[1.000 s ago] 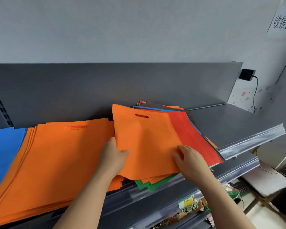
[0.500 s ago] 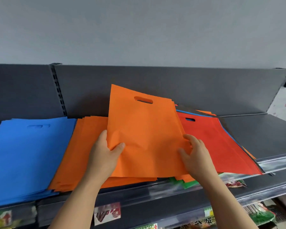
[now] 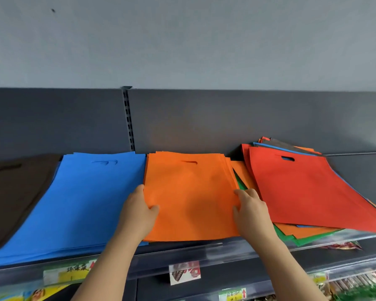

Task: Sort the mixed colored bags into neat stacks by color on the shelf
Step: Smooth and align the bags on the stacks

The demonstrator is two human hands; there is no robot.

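We see the orange stack [image 3: 189, 192], a pile of flat non-woven fabric bags with cut-out handles, lying on the dark grey metal shelf [image 3: 365, 166]. It sits between the blue stack [image 3: 85, 196] of similar bags on its left and the mixed pile [image 3: 291, 232] on its right. The left hand [image 3: 139, 211] clasps the orange stack's left edge, with the thumb laid on top and the fingers tucked out of sight at the side. The right hand [image 3: 251, 210] takes the right edge in much the same way, fingers curled against it. We read this two-sided hold as squaring up: pressing in from both edges aligns limp sheets that tend to fan out, as the slightly stepped right edge of the pile shows. The sorted stacks lie edge to edge with their handle ends towards the back panel, we judge so that each colour reads at a glance from the front. A dark brown stack [image 3: 15, 187] lies beyond the blue one. The mixed pile is skewed, with a red fabric bag [image 3: 308, 192] on top and a green bag [image 3: 302, 241] and orange and blue edges poking out beneath. From this we judge the sorting well along but unfinished, with red likely the next to come off.
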